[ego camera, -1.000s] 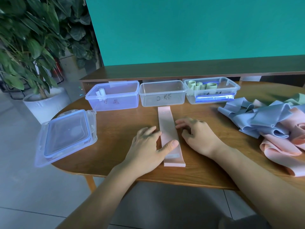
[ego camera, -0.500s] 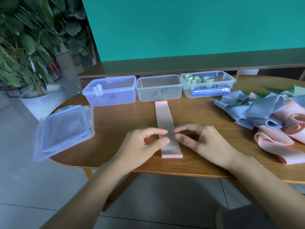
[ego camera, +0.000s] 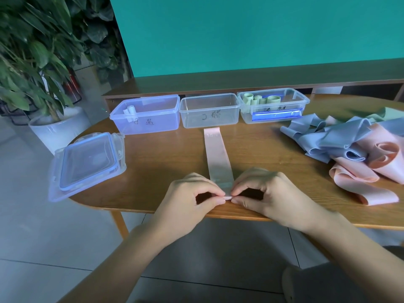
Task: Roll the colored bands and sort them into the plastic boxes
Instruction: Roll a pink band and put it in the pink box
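Moved: both hands slid back from flat on the pink band [ego camera: 217, 156] to its near end at the table [ego camera: 166, 158] edge; fingers went from spread to pinching.
Lid: clear lid with blue rim [ego camera: 87, 164] lies far left on the table, apart from the boxes, not involved.
Blue box: left box [ego camera: 146, 115], one small pale roll inside near its left wall.
Left hand: left hand [ego camera: 192, 202] thumb and forefinger pinch the near end of the pink band, other fingers curled under.
Pink band: laid flat and straight, far end just short of the middle box, near end lifted slightly between the fingertips of both hands; no roll visible yet.
Middle box: clear middle box [ego camera: 209, 110], nothing seen in it; likely the pink one, but its label is unreadable.
Right hand: right hand [ego camera: 269, 193] mirrors the left, pinching the same end, fingertips nearly touching the left's.
Right box: right box [ego camera: 273, 106] holds several green rolls.
Pile: loose blue and pink bands [ego camera: 349, 149] heaped at right, a bit of green behind, all unrolled.
Meaning: smoothing looks done, first tuck of the roll seems to be starting; most of the sorting is left.
Watch: a loose first fold would give a slack roll.
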`<action>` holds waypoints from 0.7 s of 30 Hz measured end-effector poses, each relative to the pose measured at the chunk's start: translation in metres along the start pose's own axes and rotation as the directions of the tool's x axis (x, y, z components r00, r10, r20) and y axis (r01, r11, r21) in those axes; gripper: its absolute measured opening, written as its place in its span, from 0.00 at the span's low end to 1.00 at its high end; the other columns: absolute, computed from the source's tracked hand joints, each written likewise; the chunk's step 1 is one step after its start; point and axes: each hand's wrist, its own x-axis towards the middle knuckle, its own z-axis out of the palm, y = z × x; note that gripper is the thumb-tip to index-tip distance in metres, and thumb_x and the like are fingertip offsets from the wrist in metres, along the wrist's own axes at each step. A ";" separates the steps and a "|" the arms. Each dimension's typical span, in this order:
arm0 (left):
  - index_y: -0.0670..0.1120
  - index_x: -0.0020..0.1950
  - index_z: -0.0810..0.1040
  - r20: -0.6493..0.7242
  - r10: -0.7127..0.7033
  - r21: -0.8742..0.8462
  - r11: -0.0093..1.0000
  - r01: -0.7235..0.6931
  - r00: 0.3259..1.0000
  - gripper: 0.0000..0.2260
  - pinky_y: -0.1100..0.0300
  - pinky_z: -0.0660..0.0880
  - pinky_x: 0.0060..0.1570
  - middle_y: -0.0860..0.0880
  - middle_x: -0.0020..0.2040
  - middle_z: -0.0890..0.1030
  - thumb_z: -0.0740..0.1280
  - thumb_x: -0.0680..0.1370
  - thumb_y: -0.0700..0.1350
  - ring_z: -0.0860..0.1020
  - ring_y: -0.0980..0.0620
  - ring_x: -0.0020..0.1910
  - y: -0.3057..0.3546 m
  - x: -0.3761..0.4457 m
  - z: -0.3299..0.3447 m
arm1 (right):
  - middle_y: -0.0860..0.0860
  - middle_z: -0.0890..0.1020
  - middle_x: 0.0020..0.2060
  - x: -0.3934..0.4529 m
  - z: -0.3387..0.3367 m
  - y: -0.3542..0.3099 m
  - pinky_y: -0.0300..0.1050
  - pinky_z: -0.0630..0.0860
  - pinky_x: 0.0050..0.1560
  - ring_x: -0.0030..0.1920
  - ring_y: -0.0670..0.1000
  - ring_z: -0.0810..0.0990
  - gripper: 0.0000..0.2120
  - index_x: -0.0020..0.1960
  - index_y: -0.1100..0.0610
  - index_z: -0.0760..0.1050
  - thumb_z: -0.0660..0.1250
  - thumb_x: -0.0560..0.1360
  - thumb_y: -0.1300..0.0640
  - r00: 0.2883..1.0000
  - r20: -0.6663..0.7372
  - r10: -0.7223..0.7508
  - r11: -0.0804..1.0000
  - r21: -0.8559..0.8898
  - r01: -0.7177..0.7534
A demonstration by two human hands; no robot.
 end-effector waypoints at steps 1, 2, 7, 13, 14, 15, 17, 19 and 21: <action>0.52 0.51 0.87 -0.018 -0.011 0.010 1.000 0.011 1.000 0.12 0.62 0.79 0.49 0.60 0.47 0.84 0.71 0.74 0.56 0.81 0.59 0.51 0.001 -0.002 0.001 | 0.40 0.82 0.49 0.000 0.001 0.000 0.45 0.78 0.58 0.56 0.44 0.80 0.07 0.52 0.50 0.85 0.74 0.76 0.50 1.000 -0.012 -0.010 1.000 -0.002 0.010; 0.52 0.51 0.87 -0.038 -0.022 0.016 1.000 0.023 0.999 0.12 0.63 0.79 0.48 0.60 0.47 0.84 0.71 0.74 0.56 0.81 0.59 0.51 0.002 -0.003 0.002 | 0.40 0.82 0.49 0.000 0.001 -0.001 0.46 0.78 0.58 0.55 0.44 0.80 0.06 0.51 0.50 0.84 0.74 0.76 0.51 1.000 -0.024 -0.020 1.000 -0.002 0.020; 0.54 0.50 0.86 -0.139 -0.040 0.026 0.999 0.045 0.989 0.06 0.66 0.79 0.45 0.61 0.47 0.83 0.72 0.76 0.54 0.81 0.58 0.49 0.008 0.002 -0.001 | 0.40 0.84 0.52 0.005 -0.001 -0.004 0.46 0.77 0.60 0.57 0.45 0.82 0.07 0.53 0.49 0.83 0.75 0.75 0.50 0.998 -0.066 0.025 0.996 0.086 -0.019; 0.52 0.46 0.85 -0.189 -0.123 -0.166 0.982 0.092 0.974 0.03 0.57 0.78 0.50 0.60 0.44 0.84 0.73 0.76 0.44 0.82 0.58 0.48 0.027 0.051 -0.040 | 0.39 0.86 0.49 0.050 -0.031 -0.021 0.42 0.79 0.57 0.52 0.39 0.83 0.14 0.56 0.52 0.85 0.73 0.74 0.46 0.961 -0.237 0.143 0.976 0.197 -0.096; 0.52 0.46 0.85 -0.196 -0.116 -0.184 0.980 0.080 0.974 0.03 0.55 0.79 0.51 0.59 0.44 0.84 0.74 0.76 0.43 0.82 0.57 0.48 0.032 0.061 -0.049 | 0.40 0.86 0.49 0.059 -0.040 -0.027 0.41 0.79 0.56 0.51 0.40 0.83 0.14 0.57 0.52 0.85 0.73 0.74 0.47 0.962 -0.224 0.157 0.970 0.219 -0.107; 0.51 0.46 0.85 -0.206 -0.106 -0.191 0.979 0.066 0.973 0.03 0.53 0.79 0.51 0.59 0.43 0.84 0.74 0.76 0.43 0.82 0.57 0.47 0.038 0.071 -0.059 | 0.41 0.86 0.48 0.069 -0.050 -0.031 0.42 0.80 0.54 0.49 0.40 0.83 0.13 0.57 0.52 0.85 0.72 0.75 0.48 0.966 -0.209 0.155 0.971 0.213 -0.110; 0.50 0.47 0.85 -0.224 -0.078 -0.190 0.981 0.035 0.972 0.03 0.51 0.79 0.49 0.58 0.42 0.84 0.74 0.76 0.42 0.82 0.58 0.45 0.052 0.089 -0.081 | 0.45 0.86 0.43 0.087 -0.069 -0.042 0.48 0.80 0.47 0.42 0.43 0.82 0.09 0.54 0.52 0.86 0.70 0.78 0.50 0.972 -0.204 0.120 0.983 0.161 -0.088; 0.46 0.47 0.85 -0.233 -0.055 -0.201 0.980 0.007 0.971 0.04 0.54 0.80 0.48 0.55 0.42 0.85 0.76 0.74 0.40 0.82 0.57 0.43 0.068 0.105 -0.104 | 0.52 0.84 0.36 0.104 -0.090 -0.054 0.53 0.75 0.40 0.37 0.54 0.78 0.09 0.48 0.55 0.86 0.70 0.79 0.50 0.965 -0.246 0.094 0.989 0.135 -0.062; 0.45 0.47 0.84 -0.239 -0.050 -0.232 0.973 -0.007 0.970 0.05 0.58 0.79 0.46 0.52 0.42 0.85 0.76 0.73 0.38 0.82 0.57 0.43 0.085 0.119 -0.126 | 0.48 0.84 0.32 0.118 -0.112 -0.070 0.47 0.75 0.37 0.32 0.49 0.77 0.08 0.47 0.57 0.86 0.72 0.78 0.52 0.956 -0.283 0.076 0.985 0.172 -0.028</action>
